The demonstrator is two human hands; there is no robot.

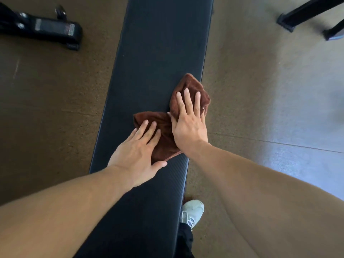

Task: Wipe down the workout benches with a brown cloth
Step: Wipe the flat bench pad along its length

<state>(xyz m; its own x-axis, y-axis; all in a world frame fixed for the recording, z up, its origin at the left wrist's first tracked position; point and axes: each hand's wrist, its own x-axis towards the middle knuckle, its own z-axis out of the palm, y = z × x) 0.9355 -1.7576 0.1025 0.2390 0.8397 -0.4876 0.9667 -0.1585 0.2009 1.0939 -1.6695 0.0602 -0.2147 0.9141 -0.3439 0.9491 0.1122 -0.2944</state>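
Right now, mid-wipe on the bench (149, 53), by the look of it, both palms down on the brown cloth (165, 131). Nearest in, a white shoe (192, 211) planted on the floor (260, 90) just beside the pad's right edge, under the right forearm. Up from there, the left hand (137, 153) lying flat, fingers straight and slightly spread, nothing gripped, fingertips pressing the near-left lobe of the cloth, thumb angled out along its lower hem. Just beyond and to the right, the right hand (188, 123) likewise flat and released, fingers long and together, pressing the far lobe where it bunches up against the pad's right edge. Cloth itself crumpled, not spread, lying on the right half of the pad about midway along what shows, one corner poking up past the right fingertips. Further on, a long stretch of dark pad with no cloth on it, so likely plenty left to cover. Next move, as a guess: pushing the cloth forward along the pad under steady pressure, minding that right edge so the bunched part doesn't slide off. Farthest out, a black frame foot (54, 30) on the floor at left, dark equipment legs (305, 13) at top right.
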